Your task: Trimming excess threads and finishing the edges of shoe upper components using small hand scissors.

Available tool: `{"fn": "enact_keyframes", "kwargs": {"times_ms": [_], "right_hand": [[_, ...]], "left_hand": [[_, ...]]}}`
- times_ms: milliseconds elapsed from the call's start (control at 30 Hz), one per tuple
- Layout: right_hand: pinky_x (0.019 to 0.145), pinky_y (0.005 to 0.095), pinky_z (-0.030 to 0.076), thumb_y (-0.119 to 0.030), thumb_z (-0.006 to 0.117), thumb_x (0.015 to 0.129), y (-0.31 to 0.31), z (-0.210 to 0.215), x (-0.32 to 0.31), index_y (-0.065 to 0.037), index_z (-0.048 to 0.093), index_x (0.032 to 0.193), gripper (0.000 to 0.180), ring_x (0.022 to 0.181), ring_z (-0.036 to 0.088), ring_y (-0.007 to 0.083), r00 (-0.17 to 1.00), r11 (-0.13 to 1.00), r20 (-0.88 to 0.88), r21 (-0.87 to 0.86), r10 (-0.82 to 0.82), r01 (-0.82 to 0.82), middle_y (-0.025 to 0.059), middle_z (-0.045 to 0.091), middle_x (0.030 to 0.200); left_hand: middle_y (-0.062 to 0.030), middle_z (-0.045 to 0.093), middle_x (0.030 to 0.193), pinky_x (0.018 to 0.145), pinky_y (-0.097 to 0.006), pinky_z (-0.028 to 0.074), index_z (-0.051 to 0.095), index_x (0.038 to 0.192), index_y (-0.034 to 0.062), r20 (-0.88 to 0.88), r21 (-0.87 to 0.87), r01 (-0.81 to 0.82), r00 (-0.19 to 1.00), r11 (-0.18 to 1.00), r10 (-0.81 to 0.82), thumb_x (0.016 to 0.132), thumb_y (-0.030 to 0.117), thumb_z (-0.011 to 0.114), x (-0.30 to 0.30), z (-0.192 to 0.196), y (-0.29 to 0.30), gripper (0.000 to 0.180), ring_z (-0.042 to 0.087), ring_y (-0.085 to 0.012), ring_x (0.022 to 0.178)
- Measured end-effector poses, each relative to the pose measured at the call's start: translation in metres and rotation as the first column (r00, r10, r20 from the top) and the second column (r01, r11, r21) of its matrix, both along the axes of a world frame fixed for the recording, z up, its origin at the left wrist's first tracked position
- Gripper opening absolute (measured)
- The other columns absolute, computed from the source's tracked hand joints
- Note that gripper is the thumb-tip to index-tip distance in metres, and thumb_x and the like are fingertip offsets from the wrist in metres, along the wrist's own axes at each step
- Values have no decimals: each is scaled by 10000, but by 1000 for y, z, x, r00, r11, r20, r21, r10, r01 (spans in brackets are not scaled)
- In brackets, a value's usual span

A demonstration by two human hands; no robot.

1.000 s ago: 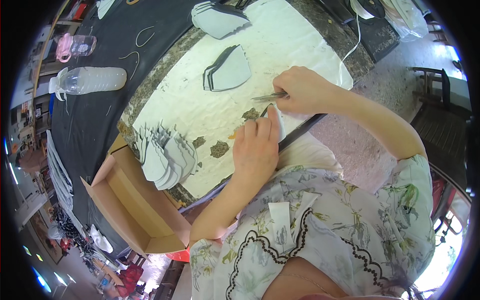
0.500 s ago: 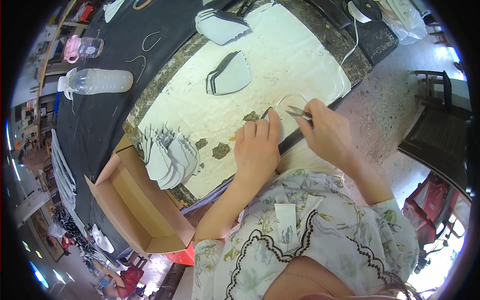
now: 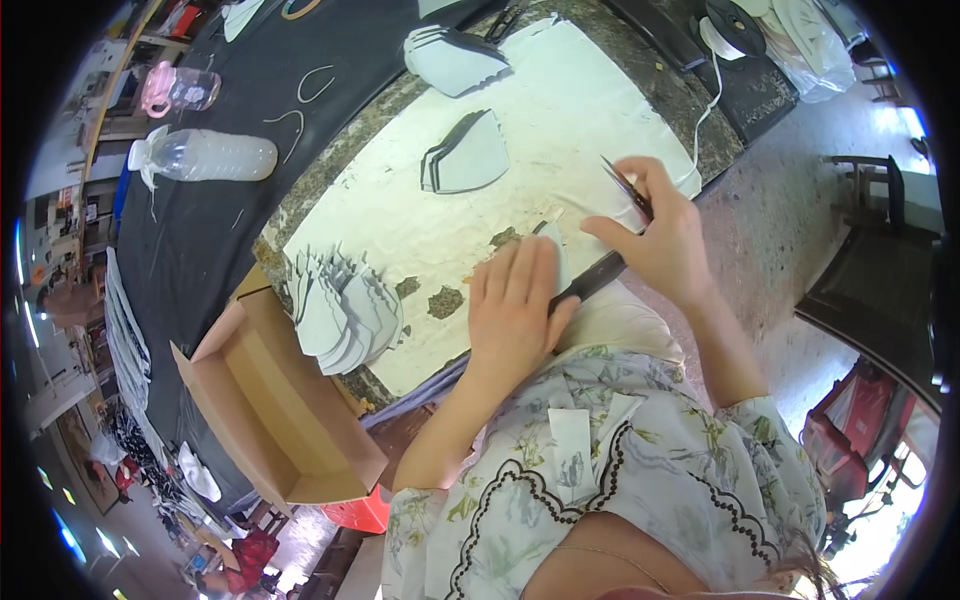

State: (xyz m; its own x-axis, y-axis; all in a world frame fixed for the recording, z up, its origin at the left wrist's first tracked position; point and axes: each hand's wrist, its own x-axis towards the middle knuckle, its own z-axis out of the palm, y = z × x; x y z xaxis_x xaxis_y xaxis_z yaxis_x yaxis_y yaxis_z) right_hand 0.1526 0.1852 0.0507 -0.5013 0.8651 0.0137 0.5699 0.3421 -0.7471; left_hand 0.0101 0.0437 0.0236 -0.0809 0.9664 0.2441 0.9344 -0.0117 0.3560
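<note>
My left hand [image 3: 515,308] lies with straight fingers over a small pale piece [image 3: 554,250] with a dark edge, near the front of the white-covered work board [image 3: 400,240]. Most of that piece is hidden under the fingers. In my right hand [image 3: 668,238] is a pair of small dark snips [image 3: 628,188], raised to the right of the piece with the points toward the far left. Thumb and forefinger stand apart. Beyond my hands lies a small stack of grey-white cut pieces [image 3: 475,155] with dark edges.
More cut pieces form a fanned pile [image 3: 345,315] at the near left and a stack [image 3: 452,65] at the far edge. An open cardboard box [image 3: 290,400] stands left of me. White tape [image 3: 712,100] runs from a black spool [image 3: 735,28]. A plastic bottle [image 3: 215,157] lies on dark cloth.
My right hand has lifted up and away from the piece with the snips. My left hand has flattened, its thumb now spread. The white tape loop beside the piece no longer shows.
</note>
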Motion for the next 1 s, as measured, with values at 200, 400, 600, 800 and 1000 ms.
{"fn": "enact_keyframes", "kwargs": {"times_ms": [200, 400, 600, 800, 1000], "right_hand": [[651, 405, 500, -102, 716, 779, 7, -39, 1, -68, 589, 948, 214, 802, 632, 298, 969, 955, 142, 190, 204, -229, 95, 617, 924], [638, 399, 492, 17, 642, 726, 7, -37, -13, -63, 577, 901, 203, 798, 610, 311, 965, 896, 73, 357, 254, -263, 92, 570, 908], [568, 207, 343, -107, 613, 951, 33, -18, -14, -27, 606, 941, 80, 621, 407, 54, 890, 979, -443, -105, 109, -173, -7, 504, 715], [651, 274, 459, -41, 704, 793, 19, -18, 10, -55, 628, 998, 219, 748, 587, 162, 881, 899, -192, 25, 433, -436, 43, 597, 975], [655, 340, 493, -17, 718, 732, 18, -35, 16, -56, 614, 997, 288, 802, 627, 270, 791, 778, 72, 147, 608, -611, 99, 608, 964]], "left_hand": [[-114, 646, 1187, 958, -463, 457, 634, 1175, 16, -77, 269, 36, 997, 962, -16, 854, 128, 604, -34, -6, -27, 342, 603, -324, 1095], [-179, 599, 1292, 1029, -489, 397, 583, 1279, -18, -395, 140, -478, 776, 867, 492, 922, 91, 561, -123, 32, -95, 374, 519, -365, 1235], [-142, 585, 1285, 1026, -454, 406, 604, 1238, 20, -52, 363, -357, 914, 860, 402, 827, 173, 720, -96, 32, -46, 454, 530, -339, 1199], [-133, 643, 1084, 879, -378, 497, 668, 1078, 25, 2, 233, -66, 998, 970, 67, 806, 122, 730, -79, 7, 68, 296, 593, -322, 1029], [-71, 571, 816, 732, -408, 480, 615, 873, 60, 135, 152, -94, 988, 984, 73, 808, 109, 651, -90, 3, 80, 89, 569, -299, 818]]}}
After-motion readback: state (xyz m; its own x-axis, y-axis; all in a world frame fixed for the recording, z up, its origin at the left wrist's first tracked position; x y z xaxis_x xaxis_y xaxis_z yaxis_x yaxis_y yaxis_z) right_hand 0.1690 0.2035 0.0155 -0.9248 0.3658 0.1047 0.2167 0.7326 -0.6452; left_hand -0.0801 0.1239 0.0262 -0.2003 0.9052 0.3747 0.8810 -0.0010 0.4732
